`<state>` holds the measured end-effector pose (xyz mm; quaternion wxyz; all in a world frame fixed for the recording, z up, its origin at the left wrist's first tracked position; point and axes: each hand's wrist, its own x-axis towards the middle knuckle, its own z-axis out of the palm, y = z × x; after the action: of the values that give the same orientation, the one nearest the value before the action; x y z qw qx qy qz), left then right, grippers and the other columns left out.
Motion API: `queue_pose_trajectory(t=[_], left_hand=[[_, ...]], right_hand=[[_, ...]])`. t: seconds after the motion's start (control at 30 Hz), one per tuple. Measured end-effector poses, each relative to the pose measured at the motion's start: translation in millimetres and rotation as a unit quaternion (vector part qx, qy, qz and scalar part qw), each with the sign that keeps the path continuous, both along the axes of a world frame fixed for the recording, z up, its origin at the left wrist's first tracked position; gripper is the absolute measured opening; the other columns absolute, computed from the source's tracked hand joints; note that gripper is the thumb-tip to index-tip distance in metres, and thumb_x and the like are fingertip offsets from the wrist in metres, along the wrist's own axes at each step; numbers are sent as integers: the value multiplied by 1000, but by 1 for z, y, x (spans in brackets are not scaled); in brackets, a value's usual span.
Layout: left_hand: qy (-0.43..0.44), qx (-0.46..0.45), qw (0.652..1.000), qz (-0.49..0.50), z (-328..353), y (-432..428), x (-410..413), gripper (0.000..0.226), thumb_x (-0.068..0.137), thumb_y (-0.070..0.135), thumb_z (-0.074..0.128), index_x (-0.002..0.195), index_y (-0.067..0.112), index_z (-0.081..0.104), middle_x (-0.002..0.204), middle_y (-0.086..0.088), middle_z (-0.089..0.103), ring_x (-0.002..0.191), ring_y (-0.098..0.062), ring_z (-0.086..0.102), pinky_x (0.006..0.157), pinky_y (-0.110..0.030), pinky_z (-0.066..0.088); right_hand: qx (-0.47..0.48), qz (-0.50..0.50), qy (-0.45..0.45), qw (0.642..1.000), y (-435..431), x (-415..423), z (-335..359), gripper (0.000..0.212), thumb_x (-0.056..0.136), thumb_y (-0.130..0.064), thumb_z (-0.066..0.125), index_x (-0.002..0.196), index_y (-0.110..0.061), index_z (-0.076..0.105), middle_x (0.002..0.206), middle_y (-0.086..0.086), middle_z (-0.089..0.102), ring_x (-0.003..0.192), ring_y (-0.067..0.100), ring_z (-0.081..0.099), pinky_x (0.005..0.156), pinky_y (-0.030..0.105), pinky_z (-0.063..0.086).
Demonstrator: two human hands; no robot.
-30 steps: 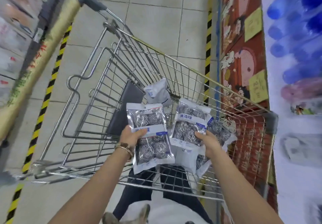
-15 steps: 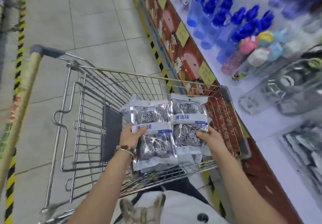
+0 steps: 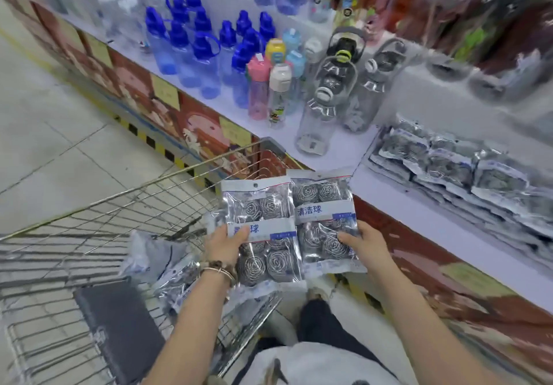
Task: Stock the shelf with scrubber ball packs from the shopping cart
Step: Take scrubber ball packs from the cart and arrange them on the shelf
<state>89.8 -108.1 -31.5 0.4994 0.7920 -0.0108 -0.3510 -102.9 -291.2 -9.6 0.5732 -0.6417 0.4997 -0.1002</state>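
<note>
my scrubber ball packs (image 3: 258, 205) show silver spirals under clear film, each crossed by a white band with blue lettering. the shopping cart (image 3: 149, 211) is silver wire grid, its flap (image 3: 119, 324) dark grey. blue bottles (image 3: 203, 55) stand on the pale lilac shelf (image 3: 338, 157), whose red-brown front carries yellow tags (image 3: 165, 92). the floor tape (image 3: 149, 140) is striped yellow and black.

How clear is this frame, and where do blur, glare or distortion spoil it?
Head view: left pack and right pack, gripped by the left hand and right hand, are sharp enough to read, with glare on the foil; head view: bottles at upper right smear into blur; head view: cart wires look slightly bowed, likely the wide lens.
</note>
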Motion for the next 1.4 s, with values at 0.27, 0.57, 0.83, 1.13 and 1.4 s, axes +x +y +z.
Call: queue_pose_trajectory(t=[0.27,0.57,0.83,1.13,1.4], left_hand=[[-11,-29,993,-112,10,-108,-46,20,87,26,60,88,6,62,76,-2,59,66,-16,52,54,-23,37],[-60,-9,979,-193,21,-227,-108,16,87,29,60,87,12,59,81,-1,58,77,-19,53,56,-23,35],[-95,-3,978,-184,29,-317,-149,51,66,55,56,85,7,57,85,-13,61,75,-25,53,67,-33,39],[-115,-20,976,-182,27,-392,-144,18,90,22,56,94,5,51,93,-11,57,84,-24,52,72,-28,36],[-123,-3,960,-251,25,-484,-104,36,88,29,57,111,2,51,101,-6,55,92,-24,53,75,-31,40]], right_hand=[[0,-125,4,992,-45,-79,11,14,87,-11,65,92,-24,62,92,-7,67,83,7,61,65,20,42],[11,-201,-6,979,-129,-157,12,16,87,-11,65,101,-15,61,95,-3,66,86,11,61,69,23,45],[-28,-244,-2,969,-201,-204,8,18,92,-16,59,106,-5,59,93,4,65,78,10,57,60,17,43],[-39,-322,-32,945,-265,-198,5,41,94,-16,56,128,5,49,103,7,56,95,20,51,89,35,40],[-47,-360,16,932,-333,-158,-3,22,91,-19,61,106,-3,60,80,3,60,73,20,53,64,27,40]])
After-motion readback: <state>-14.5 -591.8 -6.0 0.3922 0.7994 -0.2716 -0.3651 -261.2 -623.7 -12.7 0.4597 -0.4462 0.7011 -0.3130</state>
